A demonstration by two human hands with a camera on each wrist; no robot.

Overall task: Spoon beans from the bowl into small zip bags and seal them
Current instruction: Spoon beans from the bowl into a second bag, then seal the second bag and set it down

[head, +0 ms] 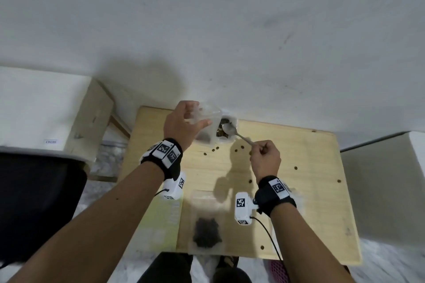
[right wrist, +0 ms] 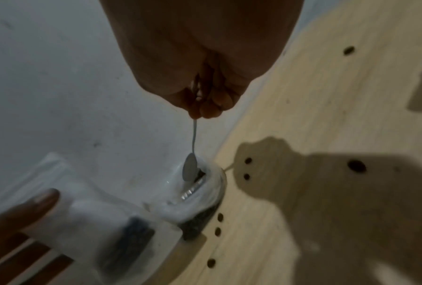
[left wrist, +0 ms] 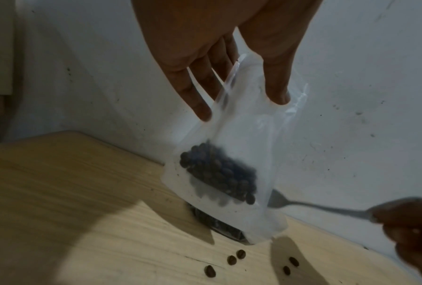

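Filled bag (head: 206, 223): nearest to us, we see a clear zip bag lying flat on the surface (head: 299, 190), well toward us from the bowl, a dark clump of beans in its lower half.
Left hand (head: 181, 125): we hold a second zip bag (left wrist: 232, 164) up by its top edge, just to the left of the bowl; our thumb (left wrist: 277, 81) is on one side and our straight fingers (left wrist: 193, 90) on the other, pinching the plastic.
Held bag: it hangs tilted, with a dark heap of beans (left wrist: 219, 173) in its lower part; we cannot tell whether its bottom touches the bowl.
Right hand (head: 265, 158): our fingers are curled tight round the end of the spoon handle, on the near right of the bowl.
Spoon (head: 234, 132): its handle slants up to our right hand, and its head sits in the bowl's mouth, over the beans.
Bowl (head: 226, 130): a clear container at the far edge of the surface, against the wall (head: 230, 30), with dark beans inside.
Loose beans (left wrist: 236, 257): we see several scattered on the surface just in front of the bowl, and more spread farther right.
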